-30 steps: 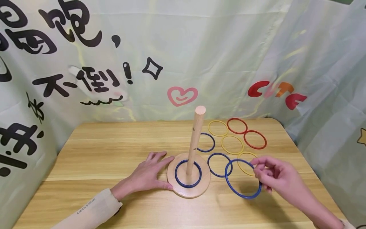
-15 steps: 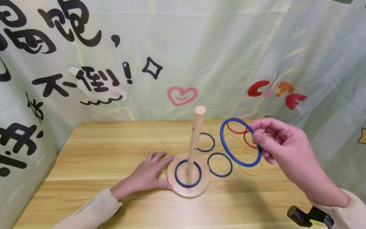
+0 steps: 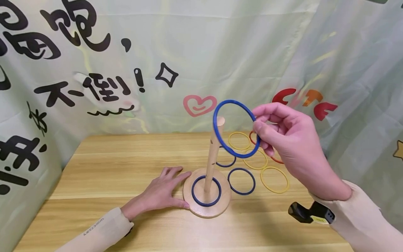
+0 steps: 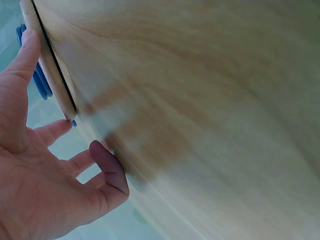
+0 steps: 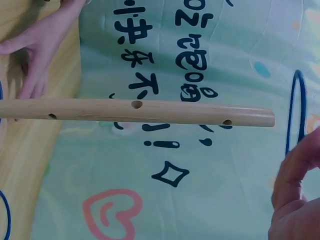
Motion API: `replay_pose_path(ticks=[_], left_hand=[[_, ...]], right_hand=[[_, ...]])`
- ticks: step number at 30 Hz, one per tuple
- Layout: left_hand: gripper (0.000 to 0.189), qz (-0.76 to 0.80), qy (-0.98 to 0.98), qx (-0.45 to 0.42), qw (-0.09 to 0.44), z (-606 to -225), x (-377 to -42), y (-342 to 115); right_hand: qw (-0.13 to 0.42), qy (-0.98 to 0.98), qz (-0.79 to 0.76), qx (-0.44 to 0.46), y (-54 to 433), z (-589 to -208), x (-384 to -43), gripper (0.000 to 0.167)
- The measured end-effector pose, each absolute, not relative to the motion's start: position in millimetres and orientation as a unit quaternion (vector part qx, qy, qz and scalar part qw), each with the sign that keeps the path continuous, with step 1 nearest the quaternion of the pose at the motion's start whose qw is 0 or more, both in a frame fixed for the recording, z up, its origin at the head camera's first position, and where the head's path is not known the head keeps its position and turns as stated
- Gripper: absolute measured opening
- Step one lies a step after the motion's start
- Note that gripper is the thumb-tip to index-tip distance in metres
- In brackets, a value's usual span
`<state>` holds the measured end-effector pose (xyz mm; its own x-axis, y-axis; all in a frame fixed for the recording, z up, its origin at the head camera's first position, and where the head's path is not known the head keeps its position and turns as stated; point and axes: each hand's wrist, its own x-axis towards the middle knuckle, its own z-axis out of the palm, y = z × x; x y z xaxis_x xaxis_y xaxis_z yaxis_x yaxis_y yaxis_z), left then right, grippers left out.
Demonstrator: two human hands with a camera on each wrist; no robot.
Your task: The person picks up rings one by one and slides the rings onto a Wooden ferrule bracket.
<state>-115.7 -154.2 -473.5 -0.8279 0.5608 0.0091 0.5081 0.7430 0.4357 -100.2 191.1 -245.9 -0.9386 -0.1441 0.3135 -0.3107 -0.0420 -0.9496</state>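
Between thumb and fingers, my right hand (image 3: 288, 136) pinches a blue ring (image 3: 233, 102) by its right side. The tilted ring overlaps the top of the wooden post (image 3: 211, 161) in the head view; the right wrist view shows the ring (image 5: 303, 105) just beyond the post's end (image 5: 267, 117). The post stands upright on a round wooden base (image 3: 207, 212). Blue rings (image 4: 42, 87) lie stacked around its foot. My left hand (image 3: 158, 192) touches the base's left edge with thumb and index finger, the other fingers spread over the table.
Right of the base lie a blue ring (image 3: 241, 193) and several yellow rings (image 3: 274, 192). Another blue ring (image 3: 226, 166) is partly behind the post. Red rings farther back are mostly hidden by my right hand. A printed curtain (image 3: 252, 52) hangs behind the table (image 3: 119, 161).
My right hand has lifted the blue ring from low over the table at the right, up and leftward to the post's top. The left hand and base have stayed put.
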Motion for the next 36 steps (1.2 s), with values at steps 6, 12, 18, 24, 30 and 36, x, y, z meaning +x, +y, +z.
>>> replay_pose_path(ticks=[6,12,18,24,30,36], left_hand=[[0.107,0.214,0.932,0.286,0.065,-473.9,-115.9,-155.3],[0.107,0.214,0.932,0.287,0.062,-473.7,-116.3,-154.9],[0.107,0.212,0.932,0.288,0.061,-474.1,-116.0,-155.0],[0.108,0.212,0.931,0.292,0.051,-474.4,-116.0,-155.1],[0.107,0.207,0.933,0.29,0.053,-475.8,-116.5,-155.6],[0.108,0.212,0.932,0.288,0.054,-476.5,-116.7,-155.9]], right_hand=[[0.044,-0.712,0.68,0.17,175.6,-251.0,-106.9,0.018],[0.025,-0.742,0.649,0.165,169.1,-268.1,-113.9,0.015],[0.015,-0.767,0.62,0.165,166.3,-289.8,-116.7,0.018],[-0.011,-0.774,0.611,0.165,161.9,-316.8,-118.2,0.021],[-0.041,-0.784,0.6,0.156,157.3,-349.0,-120.9,0.022],[-0.06,-0.796,0.585,0.143,155.3,-379.8,-123.3,0.021]])
